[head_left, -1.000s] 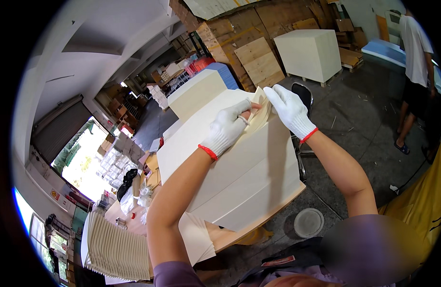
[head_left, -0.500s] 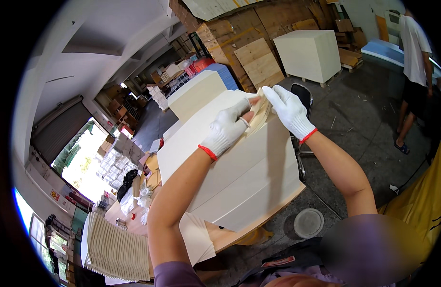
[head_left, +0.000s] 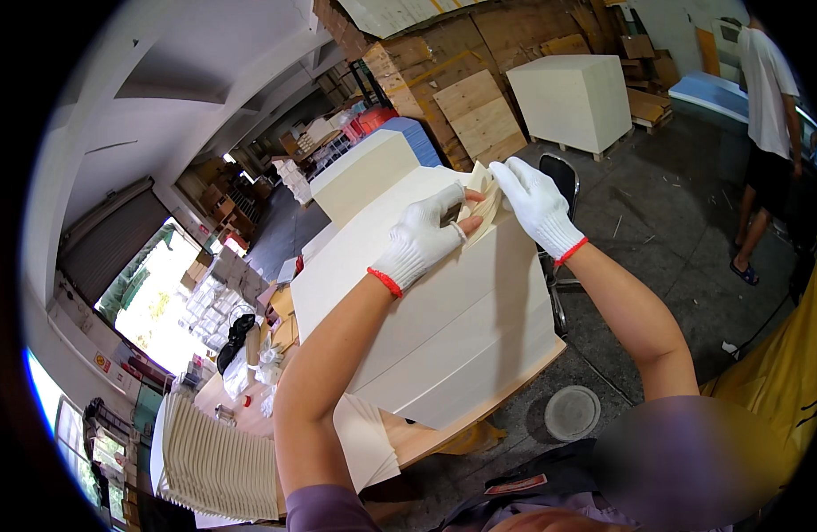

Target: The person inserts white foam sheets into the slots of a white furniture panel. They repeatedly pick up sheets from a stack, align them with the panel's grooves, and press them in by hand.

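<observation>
- The lifted sheets (head_left: 485, 202) are found at the far right corner of a broad cream stack (head_left: 444, 306), where their edges are bent upward, bunched and slightly parted between the two hands.
- The left hand (head_left: 424, 232) is laid over the top of the stack, with forefinger and thumb spread apart at the bent edges; whether a sheet is pinched there cannot be told.
- Those two fingertips are left bare by the white glove, presumably so that thin edges can be felt and separated.
- The right hand (head_left: 534, 202) is held on the outer side of the same corner, its fingers extended close together; the bent edges seem to be backed by it, though its grip cannot be told.
- The corner is probably used because edges are most easily reached and flexed there.
- The stack is borne by a wooden surface (head_left: 410, 436), and by its bulk the lower sheets are likely kept from sliding.
- A few loose sheets (head_left: 362, 439) are spread beside its near side, under the left forearm.
- A ridged pile (head_left: 218, 457) is set apart at the lower left, perhaps to keep it separate.
</observation>
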Demonstrator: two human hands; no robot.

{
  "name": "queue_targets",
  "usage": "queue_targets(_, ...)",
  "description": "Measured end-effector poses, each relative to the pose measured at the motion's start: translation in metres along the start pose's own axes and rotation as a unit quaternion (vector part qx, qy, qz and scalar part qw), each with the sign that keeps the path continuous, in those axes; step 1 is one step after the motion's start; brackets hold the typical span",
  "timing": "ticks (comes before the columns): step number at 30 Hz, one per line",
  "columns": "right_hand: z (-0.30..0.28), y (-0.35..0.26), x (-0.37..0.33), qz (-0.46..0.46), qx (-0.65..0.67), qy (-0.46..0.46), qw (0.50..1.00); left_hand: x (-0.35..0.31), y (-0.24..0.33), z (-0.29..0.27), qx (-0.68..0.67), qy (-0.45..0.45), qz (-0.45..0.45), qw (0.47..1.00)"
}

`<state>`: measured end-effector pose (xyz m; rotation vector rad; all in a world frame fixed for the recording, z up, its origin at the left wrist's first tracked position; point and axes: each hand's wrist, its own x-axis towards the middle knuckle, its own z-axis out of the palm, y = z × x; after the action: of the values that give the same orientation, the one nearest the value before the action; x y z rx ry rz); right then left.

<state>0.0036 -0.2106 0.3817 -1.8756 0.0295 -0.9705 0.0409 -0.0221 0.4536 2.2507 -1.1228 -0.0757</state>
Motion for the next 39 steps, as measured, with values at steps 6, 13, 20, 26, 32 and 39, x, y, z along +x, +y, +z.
queue_targets(6, 0.001, -0.004, 0.000, 0.025, 0.007, -0.014, 1.000, 0.005, -0.017, -0.001, 0.036, 0.049, 0.109, 0.992)
queue_targets(13, 0.001, 0.003, 0.000, 0.013, 0.021, -0.001, 1.000, -0.001, 0.007, 0.000, 0.026, -0.006, 0.003, 1.000)
queue_targets(20, 0.003, 0.003, -0.001, 0.026, 0.033, -0.002, 0.999, -0.002, 0.007, 0.000, 0.055, 0.004, 0.014, 0.998)
queue_targets(26, 0.003, 0.003, 0.000, 0.026, 0.033, -0.001, 0.999, -0.002, 0.005, -0.001, 0.035, -0.006, 0.010, 0.999)
queue_targets(32, 0.004, 0.003, -0.001, 0.026, 0.042, -0.001, 0.999, -0.002, 0.002, -0.002, 0.021, -0.007, 0.013, 1.000)
queue_targets(39, -0.024, 0.001, -0.001, -0.015, 0.034, 0.034, 0.999, -0.009, 0.005, 0.006, 0.151, 0.056, 0.138, 0.977)
